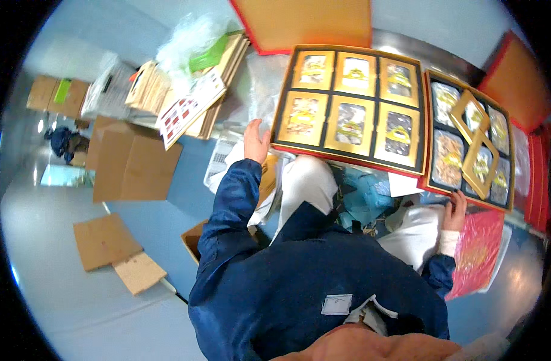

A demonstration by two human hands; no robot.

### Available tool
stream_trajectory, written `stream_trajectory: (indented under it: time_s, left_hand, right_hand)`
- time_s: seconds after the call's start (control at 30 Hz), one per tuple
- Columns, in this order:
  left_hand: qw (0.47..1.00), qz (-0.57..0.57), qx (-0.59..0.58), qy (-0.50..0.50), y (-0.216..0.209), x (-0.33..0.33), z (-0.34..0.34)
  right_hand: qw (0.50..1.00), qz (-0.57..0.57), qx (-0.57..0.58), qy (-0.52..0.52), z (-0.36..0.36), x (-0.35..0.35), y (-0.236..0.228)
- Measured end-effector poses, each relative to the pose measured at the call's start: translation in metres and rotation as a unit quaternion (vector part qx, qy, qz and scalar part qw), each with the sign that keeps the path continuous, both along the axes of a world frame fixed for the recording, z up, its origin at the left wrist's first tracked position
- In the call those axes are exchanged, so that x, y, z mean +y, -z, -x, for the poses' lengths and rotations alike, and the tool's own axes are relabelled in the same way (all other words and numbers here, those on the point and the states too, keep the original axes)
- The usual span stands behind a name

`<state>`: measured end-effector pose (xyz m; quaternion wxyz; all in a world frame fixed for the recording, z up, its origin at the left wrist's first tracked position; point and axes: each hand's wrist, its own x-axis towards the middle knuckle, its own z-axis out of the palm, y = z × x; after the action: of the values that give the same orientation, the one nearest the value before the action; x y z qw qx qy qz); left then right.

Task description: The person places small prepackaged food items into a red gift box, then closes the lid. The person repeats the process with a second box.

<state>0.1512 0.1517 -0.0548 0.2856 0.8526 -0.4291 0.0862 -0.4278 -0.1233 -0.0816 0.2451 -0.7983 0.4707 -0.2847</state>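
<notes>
My left hand (pixel 256 141) is at the left front corner of a gold-edged gift box (pixel 326 93), its fingers apart and holding nothing. Six gold-framed windowed packs fill this box in two rows. To its right stands a second gift box (pixel 428 120), with clear-topped packs of dried food in black compartments. Two empty gold window frames (pixel 480 165) lie loose and tilted across those packs. My right hand (pixel 456 213) rests at the near edge of this second box, fingers extended against the rim. Whether the fingertips press on it is hard to see.
Open gold-and-red lids (pixel 311 24) stand behind the boxes. Left are stacked boards with a printed sheet (pixel 191 108) and crumpled clear plastic (pixel 194 45). An open carton (pixel 134 162) and cardboard pieces (pixel 107 240) lie farther left. A red package (pixel 480 249) sits beside my right arm.
</notes>
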Motion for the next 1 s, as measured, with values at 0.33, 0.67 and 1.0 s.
stream_trajectory:
  time_s: [0.33, 0.67, 1.0]
  left_hand:
    - [0.979, -0.02, 0.048, -0.197, 0.009, 0.102, -0.132]
    - [0.956, -0.238, 0.02, -0.171, 0.043, 0.08, -0.311]
    - [0.94, -0.239, -0.174, -0.173, 0.061, 0.093, -0.325]
  right_hand:
    - [1.0, 0.005, 0.027, -0.003, -0.003, -0.006, 0.012]
    - [0.988, 0.07, 0.13, 0.042, -0.015, -0.001, -0.001]
    - [0.976, 0.013, 0.184, 0.117, -0.038, 0.015, -0.032]
